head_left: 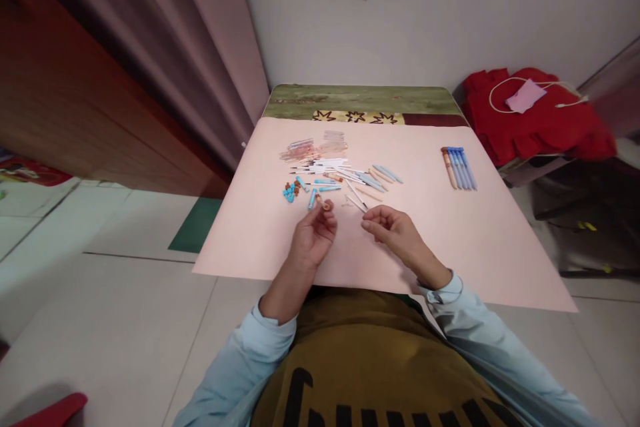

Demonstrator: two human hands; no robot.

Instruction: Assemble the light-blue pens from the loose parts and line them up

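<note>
My left hand [315,237] pinches a small brown-and-beige pen part [326,205] above the near middle of the table. My right hand [395,230], a little to the right, has a thin white pen refill [356,203] between thumb and fingers, its far end pointing away from me. Just beyond my hands lie a heap of white refills [325,165], several blue and beige pen barrels [387,173] and a few bright blue pen pieces [313,199]. Small blue and brown end pieces [290,192] are gathered to the left. Fingers partly cover both held parts.
Clear and pinkish plastic tubes [305,149] lie at the back of the heap. Several whole-looking pens [459,169] stand in a row at the right of the pink-covered table [500,247]. Past its right edge is a red cloth [535,120] with a white cable.
</note>
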